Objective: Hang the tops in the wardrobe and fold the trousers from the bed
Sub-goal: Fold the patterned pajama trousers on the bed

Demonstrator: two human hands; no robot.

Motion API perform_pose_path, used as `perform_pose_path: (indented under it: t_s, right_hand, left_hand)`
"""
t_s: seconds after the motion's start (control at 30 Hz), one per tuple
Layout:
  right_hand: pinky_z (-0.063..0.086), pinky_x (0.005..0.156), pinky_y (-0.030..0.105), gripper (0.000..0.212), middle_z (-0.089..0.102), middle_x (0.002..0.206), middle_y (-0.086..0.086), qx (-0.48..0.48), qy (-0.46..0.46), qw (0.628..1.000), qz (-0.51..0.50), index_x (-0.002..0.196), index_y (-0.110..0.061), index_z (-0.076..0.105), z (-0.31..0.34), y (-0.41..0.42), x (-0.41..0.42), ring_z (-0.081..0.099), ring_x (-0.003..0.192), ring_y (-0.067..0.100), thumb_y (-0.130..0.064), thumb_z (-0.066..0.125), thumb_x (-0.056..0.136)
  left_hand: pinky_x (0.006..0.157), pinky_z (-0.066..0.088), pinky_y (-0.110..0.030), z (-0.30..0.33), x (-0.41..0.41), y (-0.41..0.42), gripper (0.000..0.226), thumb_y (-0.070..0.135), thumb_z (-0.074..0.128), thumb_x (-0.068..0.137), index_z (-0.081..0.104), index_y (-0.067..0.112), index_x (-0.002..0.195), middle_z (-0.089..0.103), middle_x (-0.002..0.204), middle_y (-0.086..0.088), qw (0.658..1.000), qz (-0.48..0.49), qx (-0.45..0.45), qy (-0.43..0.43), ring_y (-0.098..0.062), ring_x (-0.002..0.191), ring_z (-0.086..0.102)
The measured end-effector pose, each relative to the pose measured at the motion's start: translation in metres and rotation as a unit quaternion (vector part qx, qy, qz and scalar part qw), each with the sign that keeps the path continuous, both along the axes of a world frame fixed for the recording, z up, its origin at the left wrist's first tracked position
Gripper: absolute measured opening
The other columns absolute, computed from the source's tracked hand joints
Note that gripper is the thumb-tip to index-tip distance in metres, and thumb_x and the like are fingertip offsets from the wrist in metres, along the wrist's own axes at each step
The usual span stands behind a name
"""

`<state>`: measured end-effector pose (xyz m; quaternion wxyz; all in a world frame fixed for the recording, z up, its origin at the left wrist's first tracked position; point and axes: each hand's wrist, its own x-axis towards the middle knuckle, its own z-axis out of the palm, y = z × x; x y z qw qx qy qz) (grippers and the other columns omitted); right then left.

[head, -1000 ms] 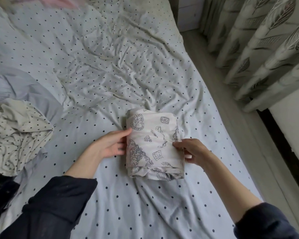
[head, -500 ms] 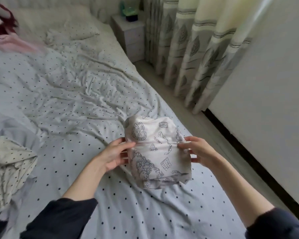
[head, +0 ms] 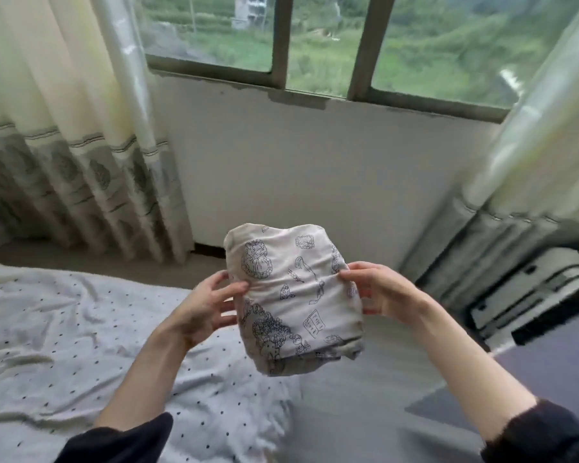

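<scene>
**Op:** Far left I log a cream curtain (head: 47, 105), pleated, its lower band grey with a leaf print. Below it the bed (head: 47, 345): pale cotton sheet, small dark dots, heavily creased.

**Desk:** And the hands?

**Op:** My left hand (head: 208, 309) comes up from a dark sleeve (head: 127, 439), thumb on the front of the folded trousers (head: 295, 302), fingers curled behind their left edge. The bundle is soft off-white fabric with navy line drawings, folded into a thick rounded block. It is held in the air past the bed's edge, in front of the white wall (head: 315, 168), touching neither.

**Desk:** Right side?

**Op:** My right hand (head: 381, 289) pinches the bundle's right edge, thumb on top along a fold crease, fingers tucked behind. Both grips are narrow, closed on cloth. Above, a dark-framed window (head: 281, 45) shows blurred green hillside. Far right, a sheer pale curtain (head: 532, 128), and under it stacked dark and pale flat cases (head: 528, 295), too blurred to identify.
</scene>
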<state>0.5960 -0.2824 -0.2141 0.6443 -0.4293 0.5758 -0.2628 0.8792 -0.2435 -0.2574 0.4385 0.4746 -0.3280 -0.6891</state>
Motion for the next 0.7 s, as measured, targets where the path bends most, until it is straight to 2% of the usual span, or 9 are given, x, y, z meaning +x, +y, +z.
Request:
perform_pose_path:
  t_s: [0.13,0.23,0.4,0.47,0.53,0.6,0.7]
  right_hand:
    - [0.054,0.065,0.029,0.007,0.067,0.081,-0.001,-0.009,0.004,0.994,-0.112,0.093,-0.020,0.064,0.020,0.063,-0.103,0.062,0.071,0.012,-0.016,0.064,0.087]
    - [0.054,0.061,0.026,0.009,0.066,0.082,-0.003,-0.025,0.008,0.980,-0.198,0.096,-0.021,0.064,0.038,0.122,-0.186,0.061,0.072,0.011,-0.020,0.065,0.087]
    - [0.052,0.058,0.028,0.005,0.064,0.081,0.000,-0.072,0.020,0.950,-0.305,0.093,-0.020,0.065,0.079,0.219,-0.295,0.062,0.070,0.014,-0.020,0.063,0.088]
    - [0.051,0.061,0.029,0.004,0.063,0.079,0.001,-0.094,0.020,0.930,-0.354,0.086,-0.021,0.063,0.095,0.253,-0.329,0.061,0.069,0.016,-0.018,0.062,0.088]
    - [0.049,0.065,0.032,0.007,0.063,0.079,0.002,-0.124,0.028,0.898,-0.421,0.084,-0.021,0.062,0.116,0.293,-0.365,0.059,0.070,0.019,-0.015,0.062,0.088]
    - [0.048,0.068,0.034,0.005,0.063,0.081,0.004,-0.140,0.037,0.875,-0.463,0.086,-0.018,0.062,0.135,0.320,-0.388,0.059,0.072,0.020,-0.014,0.061,0.088]
    - [0.048,0.068,0.034,0.004,0.064,0.083,0.005,-0.177,0.061,0.829,-0.527,0.090,-0.016,0.063,0.171,0.361,-0.424,0.059,0.072,0.021,-0.013,0.061,0.088]
  left_hand:
    - [0.054,0.055,-0.028,0.025,-0.102,-0.003,0.038,0.015,0.068,0.069,0.058,0.012,0.106,0.073,0.088,-0.002,0.993,-0.119,-0.013,0.001,-0.017,0.073,0.070]
    - [0.057,0.057,-0.028,0.052,-0.191,0.006,0.043,0.018,0.070,0.069,0.058,0.012,0.110,0.073,0.093,-0.004,0.976,-0.216,-0.033,-0.004,-0.016,0.076,0.070]
    - [0.066,0.057,-0.030,0.099,-0.324,0.039,0.075,0.034,0.091,0.050,0.058,0.013,0.114,0.071,0.102,-0.008,0.933,-0.352,-0.076,-0.012,-0.018,0.079,0.069]
    - [0.070,0.057,-0.032,0.119,-0.373,0.051,0.059,0.027,0.083,0.064,0.058,0.012,0.115,0.069,0.107,-0.010,0.913,-0.391,-0.116,-0.008,-0.020,0.083,0.068]
    - [0.066,0.058,-0.031,0.141,-0.434,0.064,0.049,0.022,0.074,0.069,0.058,0.012,0.114,0.070,0.106,-0.010,0.887,-0.440,-0.137,0.000,-0.019,0.081,0.068]
    - [0.058,0.057,-0.029,0.161,-0.479,0.074,0.049,0.022,0.074,0.068,0.058,0.012,0.113,0.071,0.099,-0.009,0.866,-0.474,-0.156,0.012,-0.018,0.077,0.069]
    - [0.059,0.056,-0.029,0.202,-0.553,0.087,0.056,0.023,0.084,0.065,0.058,0.011,0.114,0.071,0.098,-0.009,0.821,-0.537,-0.191,0.029,-0.019,0.075,0.069]
